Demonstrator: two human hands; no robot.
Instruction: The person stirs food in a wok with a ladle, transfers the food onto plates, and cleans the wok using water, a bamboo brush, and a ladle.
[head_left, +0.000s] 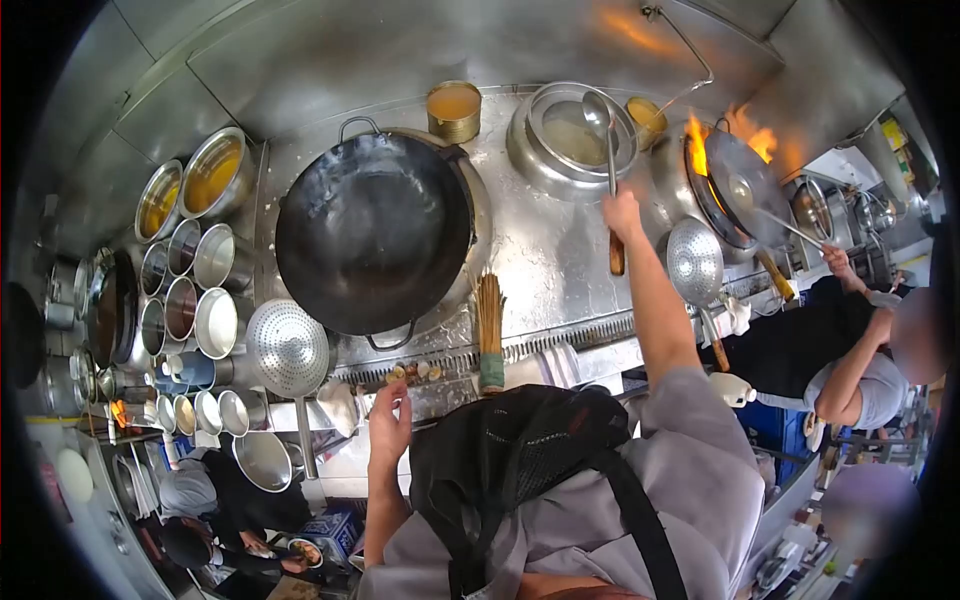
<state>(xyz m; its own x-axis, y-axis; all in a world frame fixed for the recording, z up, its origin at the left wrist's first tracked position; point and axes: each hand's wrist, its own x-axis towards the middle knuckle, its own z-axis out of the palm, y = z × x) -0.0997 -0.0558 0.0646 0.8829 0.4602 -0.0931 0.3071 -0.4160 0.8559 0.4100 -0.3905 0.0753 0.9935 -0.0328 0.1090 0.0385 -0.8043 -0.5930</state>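
Observation:
My right hand [622,215] is closed around the handle of a long ladle [614,165]. The ladle's bowl is above a round metal pot [520,140] of cloudy liquid at the back of the range. Down by the front edge, my left hand [390,418] is raised with its fingers apart and nothing visible in them. A large black wok [375,235] sits on the burner ahead of that hand. Right of the wok, a bamboo brush [490,325] stands with its bristles upward. A perforated strainer [288,345] lies left of my left hand.
Another strainer [695,260] lies right of my right arm. Flames rise around a second wok [740,185], worked by a co-worker [850,345]. Metal bowls [215,175] and several seasoning containers [215,322] line the left side. Another person [230,510] stands lower left.

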